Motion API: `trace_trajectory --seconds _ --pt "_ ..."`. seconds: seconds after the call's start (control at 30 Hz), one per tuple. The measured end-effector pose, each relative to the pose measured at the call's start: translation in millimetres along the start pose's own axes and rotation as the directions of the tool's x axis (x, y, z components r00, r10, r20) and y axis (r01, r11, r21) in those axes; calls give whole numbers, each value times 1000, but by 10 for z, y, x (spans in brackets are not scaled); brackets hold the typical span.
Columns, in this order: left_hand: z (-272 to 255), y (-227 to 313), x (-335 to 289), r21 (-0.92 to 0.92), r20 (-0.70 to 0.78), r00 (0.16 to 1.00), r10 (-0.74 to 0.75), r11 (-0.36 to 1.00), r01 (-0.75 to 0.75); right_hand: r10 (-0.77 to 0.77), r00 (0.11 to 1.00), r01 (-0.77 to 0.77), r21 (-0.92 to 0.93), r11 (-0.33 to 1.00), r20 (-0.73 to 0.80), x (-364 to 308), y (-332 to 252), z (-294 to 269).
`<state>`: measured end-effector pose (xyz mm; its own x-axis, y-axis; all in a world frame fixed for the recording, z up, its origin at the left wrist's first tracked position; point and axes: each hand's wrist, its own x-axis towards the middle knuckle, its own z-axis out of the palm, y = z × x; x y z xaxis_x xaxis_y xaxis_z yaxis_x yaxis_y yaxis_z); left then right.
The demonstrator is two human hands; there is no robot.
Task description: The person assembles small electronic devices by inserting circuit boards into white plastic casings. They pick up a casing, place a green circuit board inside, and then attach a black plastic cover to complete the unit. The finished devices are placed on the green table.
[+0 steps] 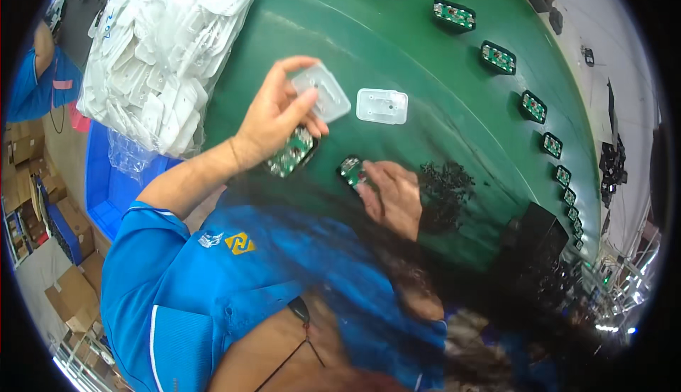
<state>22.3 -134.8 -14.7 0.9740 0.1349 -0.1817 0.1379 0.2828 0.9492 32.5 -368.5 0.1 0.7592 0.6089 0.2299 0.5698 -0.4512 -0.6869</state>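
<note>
The left hand grips a clear plastic cover and a green circuit board above the tabletop's near edge. The right hand presses flat on another board. Seemingly mid-assembly; seating the cover needs careful alignment.

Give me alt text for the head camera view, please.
A person's left hand holds a clear plastic cover above a green conveyor belt, while the right hand presses on a green circuit board.
</note>
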Motion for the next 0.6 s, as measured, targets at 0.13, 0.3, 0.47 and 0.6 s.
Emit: trace_trajectory --seconds 0.13,0.3,0.47,0.6 --pt "90 -66 -245 36 -2 998 -70 997 70 -43 988 30 91 995 146 -47 40 92" --pt "106 72 -255 114 41 998 -45 993 40 224 975 -224 -15 974 -8 81 53 -305" --pt "-30 265 -2 264 44 999 -32 964 19 370 928 -358 -331 873 -28 50 281 -572" --pt "80 280 194 651 165 964 207 711 -264 314 949 -310 -309 899 -41 38 298 -540"
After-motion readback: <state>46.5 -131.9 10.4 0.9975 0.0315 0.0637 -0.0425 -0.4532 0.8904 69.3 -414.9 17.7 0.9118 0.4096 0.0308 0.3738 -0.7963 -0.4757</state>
